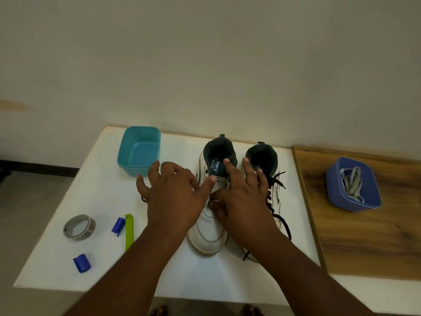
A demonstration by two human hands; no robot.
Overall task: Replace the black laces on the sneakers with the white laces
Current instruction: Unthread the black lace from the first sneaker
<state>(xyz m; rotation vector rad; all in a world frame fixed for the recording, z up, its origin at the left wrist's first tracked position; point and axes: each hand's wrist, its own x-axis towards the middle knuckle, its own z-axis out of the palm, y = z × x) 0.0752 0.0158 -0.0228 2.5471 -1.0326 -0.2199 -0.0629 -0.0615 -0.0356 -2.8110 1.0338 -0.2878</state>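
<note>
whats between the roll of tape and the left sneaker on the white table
In the head view, a blue clip and a green stick lie side by side between the tape roll and the left sneaker; the left forearm crosses there too.

**Off to the Sides**

Far left on the white table [68,265]: a teal tub [138,153], open side up. Nearer the front edge: a grey tape roll [79,226], lying flat; just right of it a small blue clip [118,225] touching a green strip [129,231]; a second blue clip [82,262] closer in. Right of the table, a wooden surface [364,242]. Behind everything, a plain pale wall [205,65].
</note>
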